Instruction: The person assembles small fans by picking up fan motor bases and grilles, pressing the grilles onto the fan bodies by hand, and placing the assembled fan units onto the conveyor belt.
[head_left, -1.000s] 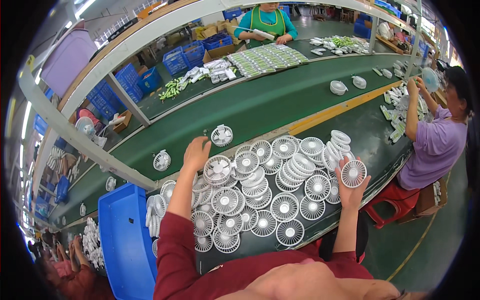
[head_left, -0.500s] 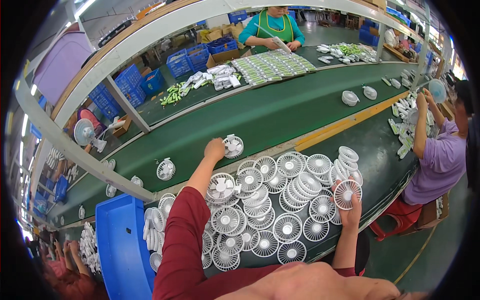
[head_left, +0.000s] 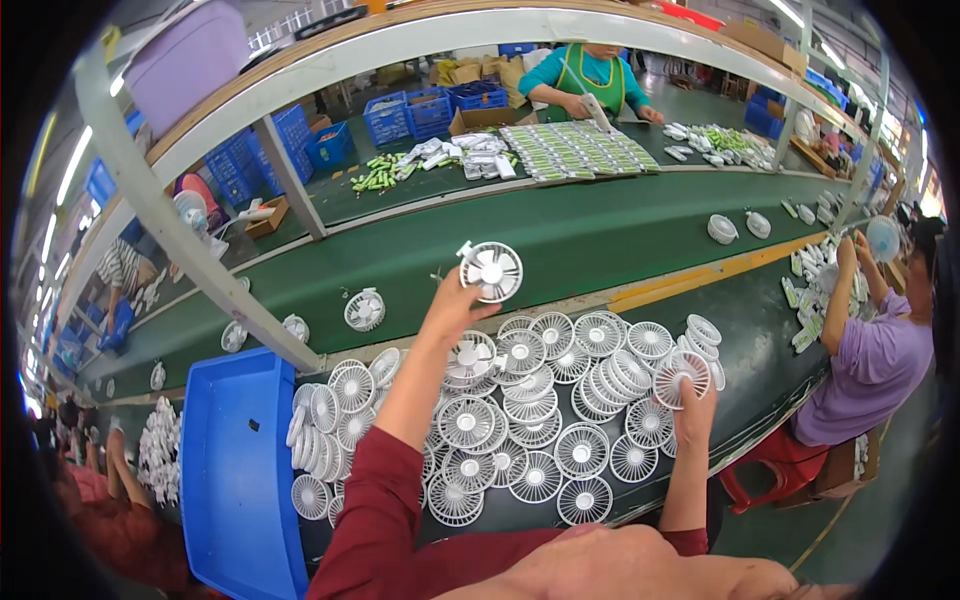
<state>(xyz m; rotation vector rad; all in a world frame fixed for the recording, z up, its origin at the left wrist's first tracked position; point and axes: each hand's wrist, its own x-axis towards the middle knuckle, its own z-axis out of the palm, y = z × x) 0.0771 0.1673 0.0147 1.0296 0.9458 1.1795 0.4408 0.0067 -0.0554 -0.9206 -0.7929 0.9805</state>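
My left hand reaches out over the near edge of the green belt. Its fingers are closed on a white fan housing, whose blades face up. At the right, my right hand grips a round white fan grille upright by its rim. Between my arms, many more loose grilles lie in overlapping piles on the dark table. Among them, just below my left wrist, sits another bladed fan housing.
A blue tray stands left of the piles. More fan housings lie on the belt. A metal post rises at the left. Across the belt a person in a green apron works; another in purple sits right.
My left hand has picked the fan housing up off the belt and holds it raised, blades up. My right hand still holds its grille, tilted a little differently. The whole view has shifted slightly.
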